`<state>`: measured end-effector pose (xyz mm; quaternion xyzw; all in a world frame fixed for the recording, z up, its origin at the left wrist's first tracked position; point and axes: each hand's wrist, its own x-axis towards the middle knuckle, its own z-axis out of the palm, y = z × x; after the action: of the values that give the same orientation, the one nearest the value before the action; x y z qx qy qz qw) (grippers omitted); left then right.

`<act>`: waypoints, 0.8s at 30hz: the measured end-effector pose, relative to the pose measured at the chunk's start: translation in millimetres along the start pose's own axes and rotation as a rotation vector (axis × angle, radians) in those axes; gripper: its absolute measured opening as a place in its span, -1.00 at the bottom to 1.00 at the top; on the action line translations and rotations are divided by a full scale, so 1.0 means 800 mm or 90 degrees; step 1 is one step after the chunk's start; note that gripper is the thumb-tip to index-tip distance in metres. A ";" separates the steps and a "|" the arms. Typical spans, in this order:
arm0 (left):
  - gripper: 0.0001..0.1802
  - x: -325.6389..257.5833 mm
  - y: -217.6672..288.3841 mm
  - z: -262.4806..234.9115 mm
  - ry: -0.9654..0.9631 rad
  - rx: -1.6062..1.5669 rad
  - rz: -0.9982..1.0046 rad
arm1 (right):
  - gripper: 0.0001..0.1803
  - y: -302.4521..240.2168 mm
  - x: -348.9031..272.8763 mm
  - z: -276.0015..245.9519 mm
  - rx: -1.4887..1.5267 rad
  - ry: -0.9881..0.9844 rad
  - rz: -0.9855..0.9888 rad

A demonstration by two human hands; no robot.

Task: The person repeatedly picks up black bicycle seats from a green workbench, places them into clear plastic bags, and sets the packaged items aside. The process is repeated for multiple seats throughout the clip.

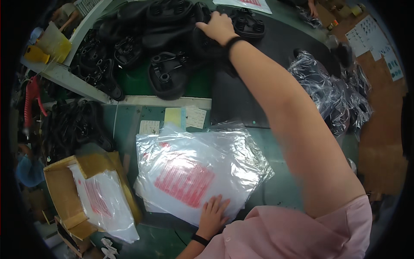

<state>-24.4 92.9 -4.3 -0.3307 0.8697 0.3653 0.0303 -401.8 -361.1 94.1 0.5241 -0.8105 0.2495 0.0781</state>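
Observation:
My right hand (pixel 219 28) reaches to the far side of the bench. Its fingers are curled round a black bicycle saddle (pixel 206 46), partly hidden behind my hand and wrist. Around it lie several more black saddles, one of them a saddle (pixel 169 80) with its underside and rails facing up. Close to my body, my left hand (pixel 213 214) lies with fingers spread on the lower edge of a stack of clear plastic bags (pixel 194 151) printed in red. Nothing is gripped in it.
At the left, an open cardboard box (pixel 64 194) holds more printed bags. Above it are piled black saddles (pixel 79 127). Plastic-wrapped saddles (pixel 332 93) lie at the right. Paper slips (pixel 195 116) sit beyond the bags, and a red air gun (pixel 32 99) hangs at the left.

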 end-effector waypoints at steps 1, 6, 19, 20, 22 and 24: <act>-0.17 -0.001 -0.002 0.003 -0.001 -0.012 -0.010 | -0.13 -0.029 0.001 0.015 -0.015 -0.008 0.051; -0.22 0.000 -0.007 0.004 -0.009 -0.063 -0.011 | 0.03 -0.024 -0.002 -0.001 0.190 -0.047 0.208; -0.40 -0.002 0.005 0.012 0.122 -0.042 0.017 | -0.43 0.139 -0.370 -0.152 1.466 -0.287 0.587; -0.48 0.000 0.006 0.010 0.150 -0.057 0.017 | -0.43 0.154 -0.407 -0.159 1.440 -0.253 0.602; -0.65 -0.007 0.007 0.016 0.198 -0.082 0.014 | -0.43 0.176 -0.478 -0.186 1.450 -0.253 0.655; -0.82 -0.005 -0.002 0.022 0.246 -0.091 0.021 | -0.43 0.195 -0.504 -0.218 1.471 -0.251 0.638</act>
<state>-23.6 105.5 -17.2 -0.3819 0.8362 0.3564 -0.1670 -386.7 101.6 37.7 -0.0473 -0.2287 0.7272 -0.6455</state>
